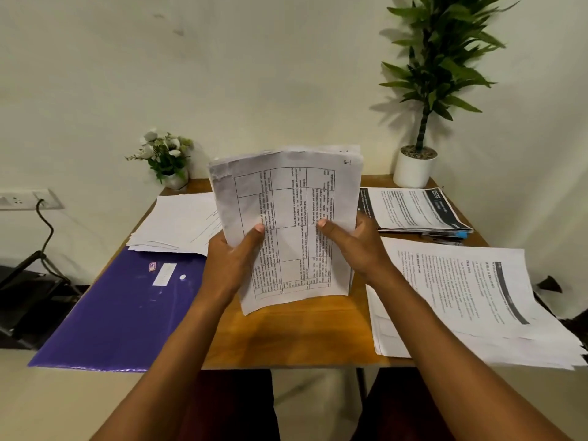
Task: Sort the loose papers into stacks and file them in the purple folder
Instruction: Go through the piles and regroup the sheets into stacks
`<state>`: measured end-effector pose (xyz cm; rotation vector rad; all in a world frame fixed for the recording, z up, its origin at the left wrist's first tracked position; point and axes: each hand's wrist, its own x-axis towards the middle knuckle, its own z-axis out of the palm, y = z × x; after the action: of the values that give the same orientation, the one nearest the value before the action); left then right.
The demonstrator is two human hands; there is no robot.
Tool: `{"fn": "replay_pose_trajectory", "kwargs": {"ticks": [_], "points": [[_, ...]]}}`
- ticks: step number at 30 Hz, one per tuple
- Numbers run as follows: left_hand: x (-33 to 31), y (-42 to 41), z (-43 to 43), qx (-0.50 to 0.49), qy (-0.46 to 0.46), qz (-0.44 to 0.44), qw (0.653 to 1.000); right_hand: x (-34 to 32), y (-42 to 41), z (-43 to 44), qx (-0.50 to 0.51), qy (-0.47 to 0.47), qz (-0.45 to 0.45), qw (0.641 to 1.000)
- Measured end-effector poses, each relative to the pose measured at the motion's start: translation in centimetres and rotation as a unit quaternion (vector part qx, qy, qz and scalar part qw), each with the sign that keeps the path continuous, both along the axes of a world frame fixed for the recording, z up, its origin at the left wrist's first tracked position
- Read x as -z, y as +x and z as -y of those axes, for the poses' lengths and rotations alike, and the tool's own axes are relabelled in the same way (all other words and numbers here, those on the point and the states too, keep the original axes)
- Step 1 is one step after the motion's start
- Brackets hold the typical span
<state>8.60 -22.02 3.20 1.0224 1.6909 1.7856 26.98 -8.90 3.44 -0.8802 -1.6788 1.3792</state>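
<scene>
Head view: sorting partway done, nothing filed yet.

The left hand (234, 253) and right hand (353, 246) each grip a side edge of a sheaf of papers (286, 202), held upright over the desk (286, 338) with its long axis vertical (its table is printed sideways). A left stack (178, 224) lies beyond the left hand and right stacks (461, 297) lie outside the right hand. The purple folder (121, 313) lies flat left of the left hand, apparently still to fill.

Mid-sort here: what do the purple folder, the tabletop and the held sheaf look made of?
Purple folder: likely plastic, smooth with a soft sheen and a white snap-like dot. Tabletop: wood or wood-look laminate, orange-brown, faint grain, slight gloss. Held sheaf: thin matte printed paper, upper corner creased and worn.
</scene>
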Motion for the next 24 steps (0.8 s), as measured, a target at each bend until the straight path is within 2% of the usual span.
{"fn": "replay_pose_trajectory", "kwargs": {"ticks": [3,8,12,17,22,24], "points": [[0.4,0.5,0.3,0.01,-0.013,-0.022,1.0,0.0,-0.1,0.8,-0.012,0.005,0.022,1.0],[-0.6,0.7,0.5,0.002,0.035,-0.003,0.999,-0.9,0.2,1.2,0.0,-0.002,-0.018,1.0],[1.6,0.7,0.9,0.027,-0.013,0.003,1.0,1.1,0.2,1.8,-0.016,-0.023,0.015,1.0],[3.4,0.5,1.2,0.035,-0.013,0.018,0.999,2.4,0.1,2.3,0.0,-0.057,0.022,0.998],[4.3,-0.5,1.0,0.021,-0.068,-0.031,0.997,2.6,0.0,2.0,-0.016,-0.064,0.054,0.996],[3.3,-1.3,0.8,0.016,-0.104,-0.071,0.992,1.7,-0.1,1.2,-0.024,-0.064,-0.011,0.998]]}}
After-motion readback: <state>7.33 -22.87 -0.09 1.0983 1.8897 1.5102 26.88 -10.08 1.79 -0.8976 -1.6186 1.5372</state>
